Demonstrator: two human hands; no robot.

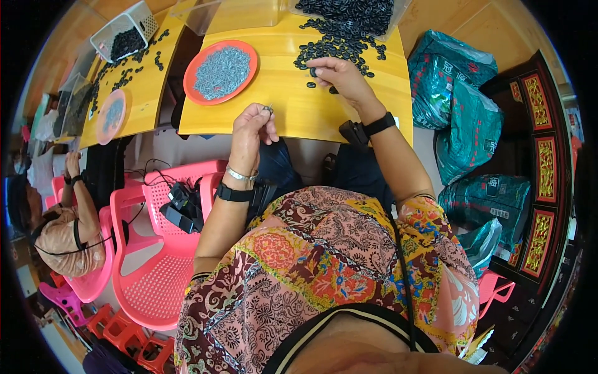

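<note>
My left hand is raised over the near edge of the yellow table, pinching a small grey metal piece between thumb and fingertips. My right hand rests on the table at the edge of a pile of small black rings, fingers closed on one black ring. An orange plate heaped with small grey metal pieces lies to the left of both hands. Each wrist wears a black band.
A clear bin of black rings stands at the table's far edge. Green sacks pile up on the right by a dark carved cabinet. Pink plastic chairs stand to my left, where another person sits at a second yellow table.
</note>
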